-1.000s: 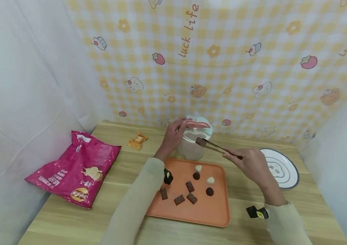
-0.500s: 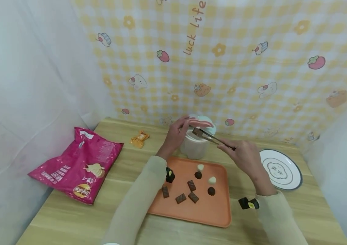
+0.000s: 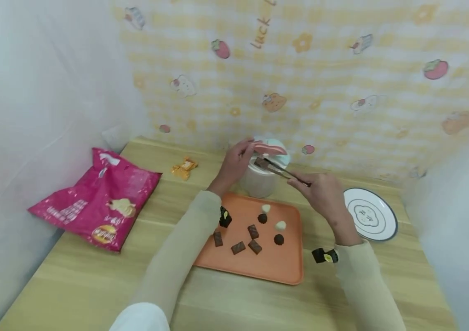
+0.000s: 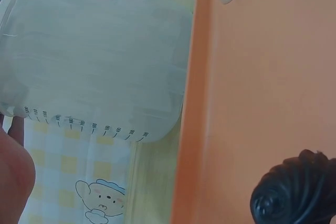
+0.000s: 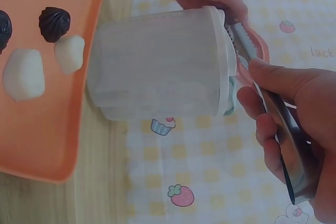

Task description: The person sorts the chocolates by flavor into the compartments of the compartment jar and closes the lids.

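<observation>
My left hand (image 3: 233, 164) holds the raised pink flap (image 3: 271, 149) on the lid of a clear plastic storage jar (image 3: 258, 184). In my right hand (image 3: 326, 195) is a pair of metal tongs (image 5: 283, 135), gripped between thumb and fingers. Their toothed tips pinch a brown chocolate piece (image 3: 261, 162) right at the jar's opening. Measuring marks run along the jar's side in the left wrist view. In front of it an orange tray (image 3: 276, 269) carries several chocolate bars (image 3: 254, 247), dark swirled chocolates (image 3: 278, 239) and white ones (image 3: 281, 225).
On the left lies a magenta chip bag (image 3: 106, 202). Orange wrapped candy (image 3: 185, 168) sits at the back left. A white plate (image 3: 371, 214) with a dark rim stands at the right. Behind the wooden table hangs a yellow checked cloth (image 3: 218, 101).
My right hand has brought the tongs and chocolate leftward, from the jar's front right to its opening. The left hand stays at the flap. The head view has tilted downward.
</observation>
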`<state>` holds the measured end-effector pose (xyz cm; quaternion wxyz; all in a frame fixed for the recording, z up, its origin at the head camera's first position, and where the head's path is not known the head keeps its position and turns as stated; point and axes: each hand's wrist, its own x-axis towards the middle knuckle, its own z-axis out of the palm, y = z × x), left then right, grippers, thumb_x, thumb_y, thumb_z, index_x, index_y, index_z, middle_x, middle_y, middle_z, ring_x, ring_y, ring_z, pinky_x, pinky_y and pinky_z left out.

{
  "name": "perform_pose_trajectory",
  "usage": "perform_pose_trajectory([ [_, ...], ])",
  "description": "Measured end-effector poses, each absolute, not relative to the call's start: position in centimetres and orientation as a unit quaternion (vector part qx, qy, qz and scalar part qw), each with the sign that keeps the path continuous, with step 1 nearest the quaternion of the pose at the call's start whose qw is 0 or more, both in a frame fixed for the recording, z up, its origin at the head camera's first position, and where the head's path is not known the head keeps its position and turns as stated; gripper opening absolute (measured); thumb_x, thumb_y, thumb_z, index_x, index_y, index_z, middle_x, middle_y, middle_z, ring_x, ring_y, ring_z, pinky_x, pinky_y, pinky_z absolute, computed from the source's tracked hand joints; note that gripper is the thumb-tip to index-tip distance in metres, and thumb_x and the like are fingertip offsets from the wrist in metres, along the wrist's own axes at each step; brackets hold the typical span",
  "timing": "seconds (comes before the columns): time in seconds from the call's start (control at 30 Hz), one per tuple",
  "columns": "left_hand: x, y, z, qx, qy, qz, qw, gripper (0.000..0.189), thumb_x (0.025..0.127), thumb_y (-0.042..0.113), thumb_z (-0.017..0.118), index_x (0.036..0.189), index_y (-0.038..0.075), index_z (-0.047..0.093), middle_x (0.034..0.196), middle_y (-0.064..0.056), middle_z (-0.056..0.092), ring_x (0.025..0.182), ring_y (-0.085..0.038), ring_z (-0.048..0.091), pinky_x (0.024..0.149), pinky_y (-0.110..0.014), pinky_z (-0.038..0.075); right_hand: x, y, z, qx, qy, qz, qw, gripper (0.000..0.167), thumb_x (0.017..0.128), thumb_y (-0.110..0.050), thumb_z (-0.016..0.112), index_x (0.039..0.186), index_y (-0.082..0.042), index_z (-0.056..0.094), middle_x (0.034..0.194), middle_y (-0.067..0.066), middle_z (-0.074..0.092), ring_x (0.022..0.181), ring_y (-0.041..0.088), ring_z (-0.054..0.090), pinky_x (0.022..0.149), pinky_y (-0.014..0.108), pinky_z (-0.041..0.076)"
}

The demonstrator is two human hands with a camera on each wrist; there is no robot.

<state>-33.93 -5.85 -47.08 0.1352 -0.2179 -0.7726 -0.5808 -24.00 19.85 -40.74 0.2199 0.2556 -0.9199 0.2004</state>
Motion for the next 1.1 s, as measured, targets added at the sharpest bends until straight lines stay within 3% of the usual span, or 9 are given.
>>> perform_pose_trajectory([
  [0.13,-33.8,-5.7,-47.0,-0.225,-0.772,-0.575,0.152,0.039,0.113,0.03,0.043,0.137,0.011,0.068,0.15,-0.013,0.054,0.142,-0.019,0.045,0.087,-0.039,0.044,-24.0,19.9,-40.6,0.257,-0.921,0.2,0.214,0.03,0.092,-0.029,0.08,0.12,-0.017,0.079,0.043,-0.014,0.037,0.037,0.008,0.025,0.039,0.031,0.025],
  [0.33,-32.2,-6.3,-47.7,-0.214,-0.771,-0.579,0.156,0.038,0.112,0.029,0.045,0.134,0.011,0.069,0.148,-0.012,0.056,0.139,-0.019,0.047,0.099,-0.042,0.046,-23.1,19.4,-41.0,0.25,-0.928,0.201,0.189,0.03,0.093,-0.032,0.078,0.12,-0.019,0.08,0.045,-0.016,0.041,0.037,0.005,0.026,0.039,0.03,0.027],
  [0.8,-32.8,-5.9,-46.4,-0.226,-0.767,-0.576,0.169,0.036,0.112,0.024,0.045,0.131,0.006,0.07,0.144,-0.012,0.06,0.139,-0.019,0.048,0.092,-0.04,0.047,-23.5,19.6,-39.9,0.246,-0.93,0.194,0.193,0.031,0.093,-0.031,0.079,0.12,-0.017,0.079,0.05,-0.012,0.052,0.039,0.008,0.029,0.04,0.03,0.027],
  [1.1,-33.0,-5.7,-46.4,-0.222,-0.76,-0.586,0.171,0.035,0.112,0.025,0.047,0.128,0.006,0.071,0.142,-0.011,0.062,0.138,-0.02,0.049,0.098,-0.041,0.046,-23.7,19.9,-40.2,0.246,-0.93,0.201,0.187,0.033,0.093,-0.034,0.078,0.123,-0.018,0.078,0.057,-0.007,0.062,0.042,0.007,0.038,0.041,0.031,0.029],
])
